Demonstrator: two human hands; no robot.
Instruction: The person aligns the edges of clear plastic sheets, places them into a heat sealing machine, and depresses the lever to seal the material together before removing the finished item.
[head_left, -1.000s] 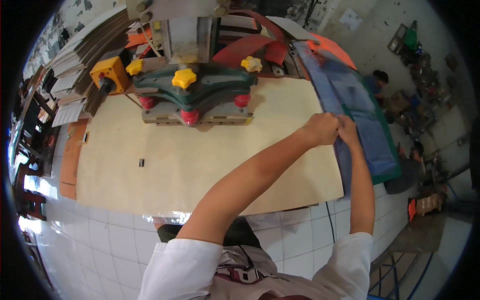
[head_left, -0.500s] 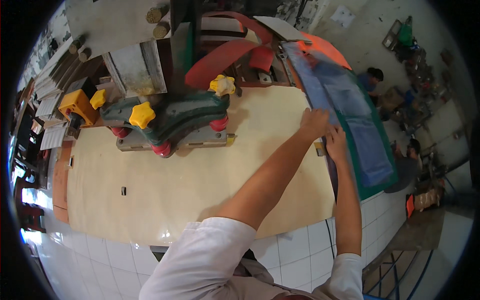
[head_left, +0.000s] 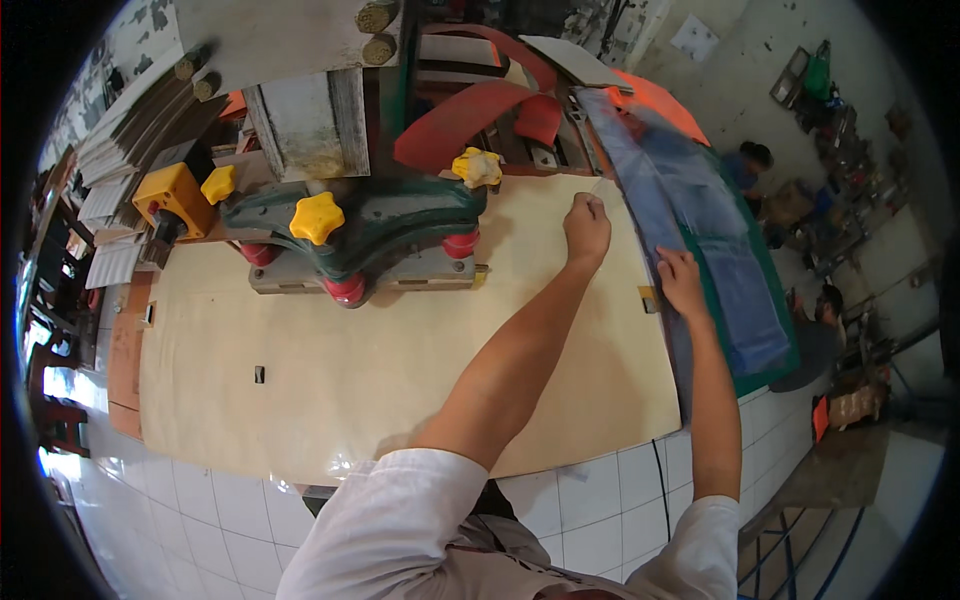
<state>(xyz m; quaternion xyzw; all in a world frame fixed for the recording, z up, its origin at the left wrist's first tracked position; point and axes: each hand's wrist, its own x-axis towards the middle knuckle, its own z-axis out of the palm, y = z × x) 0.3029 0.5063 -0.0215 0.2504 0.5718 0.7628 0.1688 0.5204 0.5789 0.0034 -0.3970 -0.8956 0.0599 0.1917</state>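
Note:
My left hand (head_left: 588, 228) is raised over the right part of the cream table top (head_left: 420, 400). Its fingers are pinched together, with a faint see-through edge by the fingertips that I cannot name. To its right my right hand (head_left: 682, 280) rests on the stack of clear-looking bluish plastic sheets (head_left: 735, 265), its fingers loosely apart and nothing visible in them. The sheets lie on a green board (head_left: 782, 352) along the table's right side. A dark green machine head (head_left: 385, 222) with yellow star knobs (head_left: 317, 218) and red collars (head_left: 345, 288) stands left of my hands.
Behind the machine curls a red band (head_left: 460, 115). A yellow switch box (head_left: 174, 200) and stacked pale boards (head_left: 120, 160) are at the left. Orange sheeting (head_left: 665, 105) lies beyond the plastic. Two people sit on the floor at the far right, near a cluttered wall.
My left hand has lifted off the plastic sheets and moved left and slightly away over the table. My right hand has stayed on the stack, shifting slightly, now apart from the left.

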